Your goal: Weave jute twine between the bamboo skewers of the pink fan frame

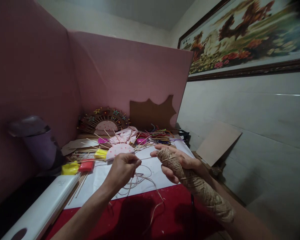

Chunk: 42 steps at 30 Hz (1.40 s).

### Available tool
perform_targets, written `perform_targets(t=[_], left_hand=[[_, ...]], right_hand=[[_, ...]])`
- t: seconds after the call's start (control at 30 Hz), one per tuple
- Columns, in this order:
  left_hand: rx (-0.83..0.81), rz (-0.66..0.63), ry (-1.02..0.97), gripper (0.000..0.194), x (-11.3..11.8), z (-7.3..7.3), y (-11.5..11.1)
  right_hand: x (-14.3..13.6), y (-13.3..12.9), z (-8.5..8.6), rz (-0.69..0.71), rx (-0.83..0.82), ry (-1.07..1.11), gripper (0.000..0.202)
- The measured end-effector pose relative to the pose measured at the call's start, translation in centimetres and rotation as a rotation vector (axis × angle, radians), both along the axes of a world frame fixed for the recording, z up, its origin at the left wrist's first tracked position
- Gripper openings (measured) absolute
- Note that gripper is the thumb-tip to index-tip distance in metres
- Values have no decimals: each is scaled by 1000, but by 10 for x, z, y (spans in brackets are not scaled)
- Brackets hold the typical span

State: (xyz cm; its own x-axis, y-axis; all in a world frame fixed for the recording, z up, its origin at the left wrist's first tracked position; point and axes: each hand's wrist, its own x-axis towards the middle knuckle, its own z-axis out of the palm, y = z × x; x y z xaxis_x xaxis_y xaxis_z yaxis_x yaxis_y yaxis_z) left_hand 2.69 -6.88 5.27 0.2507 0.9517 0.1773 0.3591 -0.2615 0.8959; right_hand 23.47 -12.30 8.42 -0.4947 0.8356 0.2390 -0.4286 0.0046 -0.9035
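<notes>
1. The dotted half-disc (120,150) sits just beyond the left hand (123,166), whose thumb and fingers pinch a strand of twine (150,158).
2. Loose twine (138,175) lies in loops below that pinch and slightly to its right, partly over the white sheet (100,178).
3. From the pinch, the strand crosses rightward to the twine roll (198,186), cradled in the right hand (193,164); its long axis slants from the fingertips back along the forearm.
</notes>
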Motion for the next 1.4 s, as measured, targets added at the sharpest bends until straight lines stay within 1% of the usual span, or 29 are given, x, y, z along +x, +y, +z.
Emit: perform_targets(t=[0.1,0.17,0.3,0.37,0.43,0.5,0.57,0.6,0.67,0.77,0.83,0.87,0.93,0.97,1.03,1.1,1.2,1.27,1.33,1.37,1.4], left_hand=[[70,61,70,26,-3,-5,4],[82,89,107,26,-5,-8,7],[107,121,157,28,-7,-12,11],[144,145,178,28,-9,-13,12],[165,181,190,26,-13,-15,13],[166,220,191,24,-16,-17,14],[163,242,193,23,-19,-18,14],[162,247,194,23,-19,-19,14],[164,251,202,23,-20,-19,13],[181,272,226,22,-22,-19,14],[199,309,244,23,-25,-19,15],[206,335,248,24,-27,-20,16],[221,381,241,28,-31,-21,17],[229,398,229,29,-33,-21,17],[253,433,194,29,-36,-22,17],[287,475,144,27,-38,-22,15],[322,503,54,23,-40,-21,14],[332,498,20,21,-41,-21,14],[332,508,19,22,-42,-19,14],[331,519,27,24,-43,-19,14],[328,531,37,25,-45,-17,15]], right_hand=[[4,5,-2,-9,41,22,64],[6,9,-1,25,34,20,71],[9,11,2,58,-29,-28,82],[8,10,2,68,-82,-21,83],[5,8,1,90,-148,-16,76],[2,6,1,99,-200,-55,61],[-1,4,1,88,-218,-112,46],[-3,3,1,92,-218,-132,41],[-5,2,-1,153,-210,-153,41],[-6,1,-9,331,-225,-188,53],[-6,1,-14,397,-255,-247,55],[-6,2,-16,384,-270,-280,52],[-5,5,-16,290,-282,-330,39],[-3,7,-14,232,-275,-346,33],[0,10,-9,159,-245,-378,30],[4,10,-4,178,-217,-451,35],[8,4,-3,315,-182,-594,40],[7,0,-5,366,-155,-646,46],[6,0,-9,311,-164,-652,57],[5,1,-11,244,-178,-655,59],[5,4,-12,149,-192,-656,57]])
